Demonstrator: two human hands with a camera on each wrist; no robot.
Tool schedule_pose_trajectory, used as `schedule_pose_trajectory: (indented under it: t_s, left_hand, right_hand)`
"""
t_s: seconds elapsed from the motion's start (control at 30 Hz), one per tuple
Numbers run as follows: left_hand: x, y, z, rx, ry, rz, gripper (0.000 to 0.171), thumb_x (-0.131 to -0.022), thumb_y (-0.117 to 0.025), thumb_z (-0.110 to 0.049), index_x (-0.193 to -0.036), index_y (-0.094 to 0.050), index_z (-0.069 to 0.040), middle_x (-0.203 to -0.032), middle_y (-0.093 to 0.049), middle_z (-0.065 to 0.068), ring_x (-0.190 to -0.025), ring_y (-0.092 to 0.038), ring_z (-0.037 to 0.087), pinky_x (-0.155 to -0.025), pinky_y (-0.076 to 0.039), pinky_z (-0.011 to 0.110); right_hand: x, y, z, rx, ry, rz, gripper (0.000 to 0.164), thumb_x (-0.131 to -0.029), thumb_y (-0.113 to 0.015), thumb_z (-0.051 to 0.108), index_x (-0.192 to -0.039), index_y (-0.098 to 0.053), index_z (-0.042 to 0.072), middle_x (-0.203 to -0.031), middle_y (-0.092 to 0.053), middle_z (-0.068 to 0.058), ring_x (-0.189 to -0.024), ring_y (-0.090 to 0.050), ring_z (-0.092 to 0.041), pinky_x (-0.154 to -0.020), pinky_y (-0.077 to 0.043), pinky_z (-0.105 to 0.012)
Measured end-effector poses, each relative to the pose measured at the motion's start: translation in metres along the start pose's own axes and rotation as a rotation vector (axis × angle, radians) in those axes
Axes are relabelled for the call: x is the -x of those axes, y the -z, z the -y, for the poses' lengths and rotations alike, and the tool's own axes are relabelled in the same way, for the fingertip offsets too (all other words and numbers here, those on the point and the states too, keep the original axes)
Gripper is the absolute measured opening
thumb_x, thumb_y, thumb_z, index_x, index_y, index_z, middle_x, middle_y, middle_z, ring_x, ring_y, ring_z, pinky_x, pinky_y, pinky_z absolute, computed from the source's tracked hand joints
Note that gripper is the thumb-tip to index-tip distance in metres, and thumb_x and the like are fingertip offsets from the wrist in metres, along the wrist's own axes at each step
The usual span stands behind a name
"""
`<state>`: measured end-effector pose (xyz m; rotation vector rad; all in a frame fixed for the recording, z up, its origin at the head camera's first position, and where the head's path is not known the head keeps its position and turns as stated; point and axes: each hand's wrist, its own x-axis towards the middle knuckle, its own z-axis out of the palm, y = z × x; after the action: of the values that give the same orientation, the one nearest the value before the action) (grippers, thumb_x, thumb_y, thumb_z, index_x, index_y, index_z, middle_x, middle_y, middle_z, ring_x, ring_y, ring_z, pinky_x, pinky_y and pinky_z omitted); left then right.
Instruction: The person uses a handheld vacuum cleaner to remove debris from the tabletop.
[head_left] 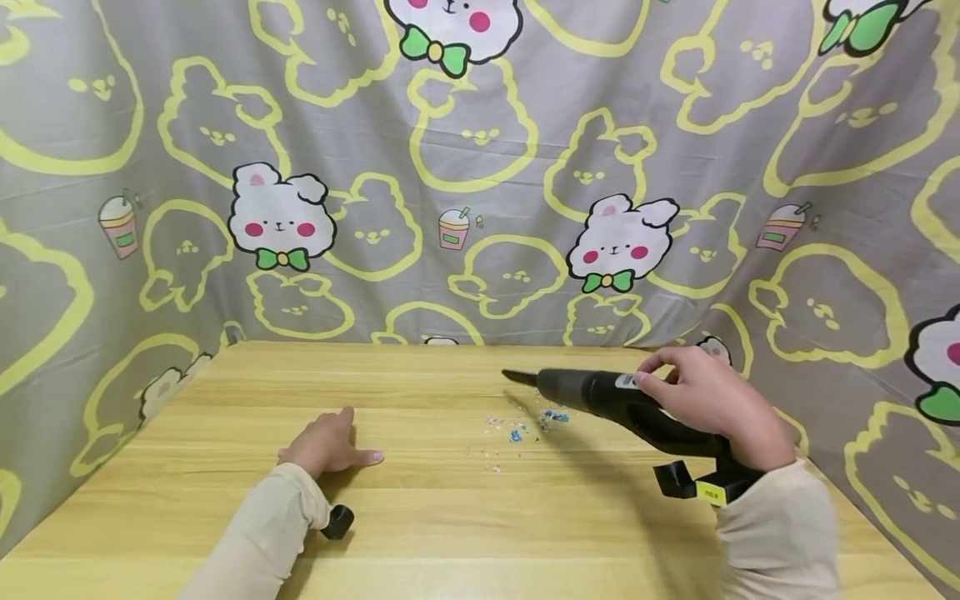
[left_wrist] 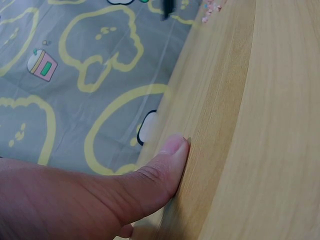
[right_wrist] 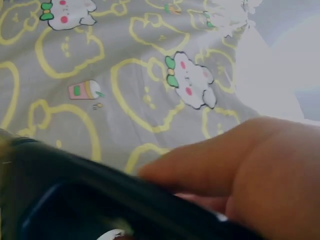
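My right hand grips a black handheld vacuum cleaner, its thumb near the small label on top of the body. The narrow nozzle points left, raised over the table, and the vacuum's shadow falls below. Small blue scraps and pale pink crumbs lie scattered beneath the front of the vacuum. In the right wrist view, the dark vacuum body fills the lower left beside the fingers. To the left of the scraps, my left hand rests on the tabletop with thumb extended, holding nothing.
A light wooden table spans the lower part of the head view. Grey fabric printed with yellow outlines and white rabbit faces hangs behind it and on both sides. A black wrist mount shows at the left sleeve.
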<state>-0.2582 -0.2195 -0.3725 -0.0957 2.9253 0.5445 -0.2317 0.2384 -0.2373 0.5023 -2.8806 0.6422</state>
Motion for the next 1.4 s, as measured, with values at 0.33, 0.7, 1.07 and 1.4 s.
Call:
schedule_pose_trajectory:
  t_s: [0.33, 0.7, 1.07, 1.4]
  left_hand:
    - [0.004, -0.001, 0.004, 0.001, -0.001, 0.002, 0.119, -0.07, -0.074, -0.066, -0.147, -0.024, 0.009, -0.145, -0.029, 0.038, -0.13, -0.029, 0.058, -0.081, -0.02, 0.087]
    - [0.008, -0.002, 0.005, -0.019, 0.008, 0.003, 0.118, -0.069, -0.073, -0.067, -0.146, -0.027, 0.009, -0.143, -0.029, 0.04, -0.127, -0.029, 0.061, -0.077, -0.018, 0.089]
    - [0.008, 0.004, 0.0, -0.023, 0.007, 0.011, 0.119, -0.069, -0.074, -0.067, -0.147, -0.026, 0.008, -0.143, -0.028, 0.04, -0.127, -0.027, 0.063, -0.078, -0.016, 0.089]
    - [0.004, 0.003, -0.004, -0.023, -0.018, 0.004, 0.119, -0.07, -0.073, -0.068, -0.147, -0.025, 0.01, -0.143, -0.027, 0.041, -0.127, -0.025, 0.064, -0.077, -0.016, 0.089]
  right_hand:
    - [-0.027, -0.036, -0.015, -0.712, -0.238, -0.007, 0.032, -0.101, -0.043, 0.015, -0.127, -0.039, -0.004, -0.106, -0.053, -0.026, -0.062, -0.061, -0.016, -0.055, -0.053, -0.027]
    - [-0.036, -0.077, -0.045, -0.806, -0.373, -0.179, 0.022, -0.096, -0.052, 0.017, -0.108, -0.042, 0.002, -0.087, -0.056, -0.014, -0.055, -0.063, -0.014, -0.051, -0.052, -0.027]
    - [-0.029, -0.089, -0.054, -0.568, -0.432, -0.253, 0.027, -0.092, -0.061, 0.027, -0.098, -0.046, 0.005, -0.078, -0.058, -0.007, -0.055, -0.064, -0.019, -0.055, -0.055, -0.034]
    - [-0.026, -0.094, -0.05, -0.151, -0.341, -0.239, 0.029, -0.097, -0.057, 0.031, -0.093, -0.044, 0.006, -0.076, -0.06, -0.011, -0.069, -0.061, -0.028, -0.063, -0.043, -0.038]
